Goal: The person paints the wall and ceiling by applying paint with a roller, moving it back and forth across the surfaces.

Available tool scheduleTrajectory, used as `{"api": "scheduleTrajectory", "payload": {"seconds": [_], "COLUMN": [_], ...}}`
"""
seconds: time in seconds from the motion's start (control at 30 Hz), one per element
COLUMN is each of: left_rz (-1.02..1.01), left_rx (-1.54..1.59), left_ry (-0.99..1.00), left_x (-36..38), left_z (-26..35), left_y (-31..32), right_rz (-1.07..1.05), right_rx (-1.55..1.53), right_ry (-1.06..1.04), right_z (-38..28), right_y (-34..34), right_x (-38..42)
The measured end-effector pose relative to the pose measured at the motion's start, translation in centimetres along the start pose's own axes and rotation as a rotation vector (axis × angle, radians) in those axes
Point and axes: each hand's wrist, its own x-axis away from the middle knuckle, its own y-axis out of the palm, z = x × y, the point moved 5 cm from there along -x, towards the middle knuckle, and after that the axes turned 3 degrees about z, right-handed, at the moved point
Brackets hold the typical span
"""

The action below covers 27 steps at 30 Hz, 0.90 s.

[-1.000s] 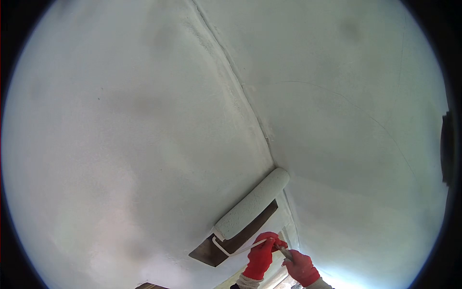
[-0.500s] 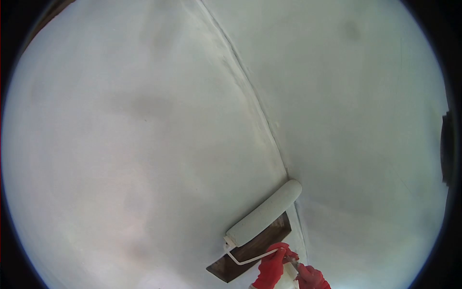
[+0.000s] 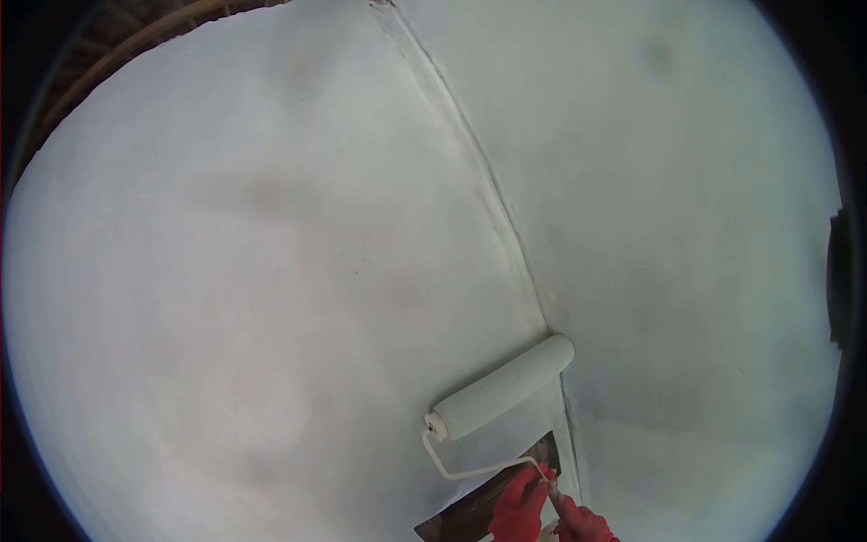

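Observation:
A paint roller (image 3: 506,388) with a pale, paint-coated sleeve lies against the white wall, its right end at the corner line. Its bent wire frame (image 3: 440,462) runs down from the sleeve's left end to the handle. My left hand (image 3: 517,510), in a red glove, is closed around the upper part of the handle. Lower and to the right, my right hand (image 3: 582,522), also red-gloved, grips the same handle. Both hands are cut off in part by the bottom edge of the view.
Behind the hands is a dark brown four-sided patch (image 3: 479,506) in the wall. A corner seam (image 3: 492,176) runs down between the left wall (image 3: 271,316) and right wall (image 3: 695,271). Brown wooden edging (image 3: 135,50) borders the wall's top left. A dark object (image 3: 838,280) stands at the right edge.
The roller has moved up the wall, away from the brown patch. The view has tilted upward, showing more wooden edging at top left. Both hands keep their hold.

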Motion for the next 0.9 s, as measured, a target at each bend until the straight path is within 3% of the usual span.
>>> {"api": "scheduleTrajectory", "payload": {"seconds": [0.13,0.2,0.3,0.37,0.4,0.47,0.7,0.73,0.8,0.9], "left_rz": [0.006,0.051,-0.018,-0.002,0.014,0.020,-0.113,-0.113,-0.074,0.053], "left_rx": [0.124,-0.051,-0.117,-0.273,-0.430,-0.469,-0.687,-0.684,-0.920,-0.895], "left_ry": [0.058,0.259,0.402,0.488,0.563,0.622,0.691,0.693,1.043,1.079], "left_x": [4.5,7.7,8.6,8.2,8.4,8.5,9.5,9.7,11.5,15.1], "left_z": [-3.3,-2.0,-0.5,-0.5,-0.2,0.8,9.9,10.7,12.3,16.8], "left_y": [-0.1,0.8,1.7,1.5,1.6,2.0,4.4,4.5,5.3,6.0], "right_rz": [-0.021,0.020,0.161,0.072,0.067,0.163,0.088,0.104,0.220,0.352], "right_rx": [-0.096,-0.126,-0.135,-0.511,-0.511,-0.205,-0.290,-0.272,-0.213,-0.157], "right_ry": [-0.055,-0.094,-0.283,-0.161,-0.169,-0.149,-0.190,-0.294,-0.395,-0.477], "right_z": [2.9,3.6,3.3,5.7,5.1,4.1,-0.7,-1.7,-5.9,-9.4], "right_y": [1.2,1.6,1.5,3.2,2.8,1.5,-0.9,-1.3,-4.0,-5.4], "right_x": [5.3,6.2,4.5,3.7,3.6,2.7,-4.2,-4.8,-4.1,-4.6]}}
